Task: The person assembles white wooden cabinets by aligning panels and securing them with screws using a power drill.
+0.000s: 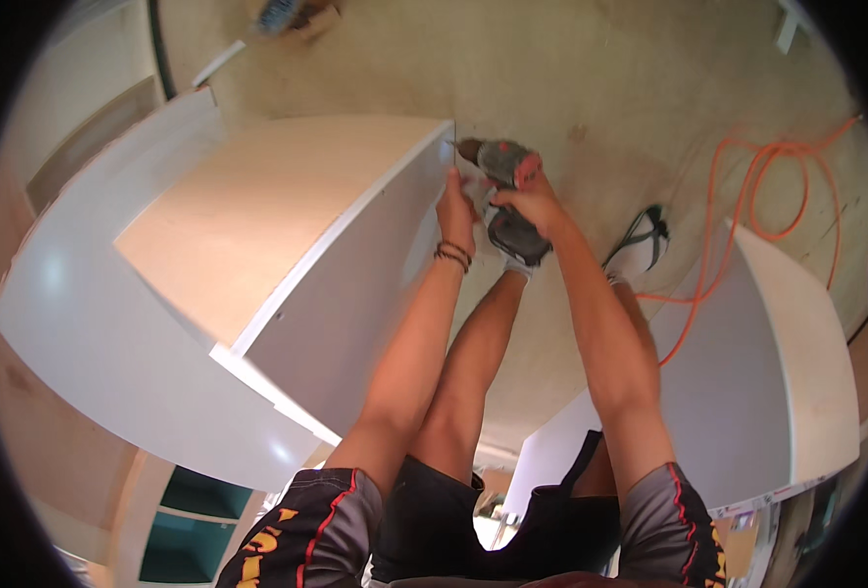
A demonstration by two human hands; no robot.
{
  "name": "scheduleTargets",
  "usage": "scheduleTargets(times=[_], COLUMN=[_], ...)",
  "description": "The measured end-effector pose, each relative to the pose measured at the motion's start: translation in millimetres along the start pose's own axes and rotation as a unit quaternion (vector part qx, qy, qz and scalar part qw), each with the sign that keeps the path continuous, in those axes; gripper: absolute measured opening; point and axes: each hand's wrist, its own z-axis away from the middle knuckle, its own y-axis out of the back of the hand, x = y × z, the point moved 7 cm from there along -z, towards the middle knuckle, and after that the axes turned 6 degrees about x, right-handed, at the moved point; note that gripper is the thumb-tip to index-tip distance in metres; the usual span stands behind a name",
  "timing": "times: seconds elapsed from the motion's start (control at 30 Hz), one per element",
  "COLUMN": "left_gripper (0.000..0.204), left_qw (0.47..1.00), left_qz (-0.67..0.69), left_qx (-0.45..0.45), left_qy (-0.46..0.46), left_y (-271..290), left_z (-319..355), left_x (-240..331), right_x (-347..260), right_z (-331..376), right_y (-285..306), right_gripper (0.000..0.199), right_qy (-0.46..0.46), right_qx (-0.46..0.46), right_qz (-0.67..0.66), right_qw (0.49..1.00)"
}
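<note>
My right hand (pixel 537 208) is wrapped round the handle of a cordless drill (pixel 505 162), dark grey with red parts and a bulky battery at its base. The drill points left, its tip close to the far right corner of a box-shaped cabinet (pixel 341 255) with a pale wood top and white edges. Beside that corner is my left hand (pixel 458 211), just below the drill's front end, thumb upward and fingers curled. Those fingers are slightly blurred, and whatever they hold is hidden. Small dark holes show along the cabinet's white edge.
A large white panel (pixel 91 284) lies under and left of the cabinet. On the right stands another white and wood-coloured cabinet piece (pixel 738 382). An orange cable (pixel 713 245) loops across the floor near my sandalled foot (pixel 638 245). A green-lined shelf unit (pixel 187 534) is at lower left.
</note>
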Motion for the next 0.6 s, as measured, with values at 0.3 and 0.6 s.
scheduleTargets(times=[0.3, 0.6], left_gripper=[0.041, 0.041], left_qw=[0.999, 0.989], left_qz=[-0.021, 0.133], left_qx=[-0.027, 0.065], left_qy=[0.035, 0.013], left_y=[7, 25], left_z=[54, -76], left_x=[87, 248], right_x=[-150, -243], right_z=[136, 221], right_y=[67, 104], right_gripper=[0.049, 0.048], right_qy=[0.139, 0.048], right_qx=[0.18, 0.194], right_qz=[0.407, 0.411], right_qw=[0.885, 0.89])
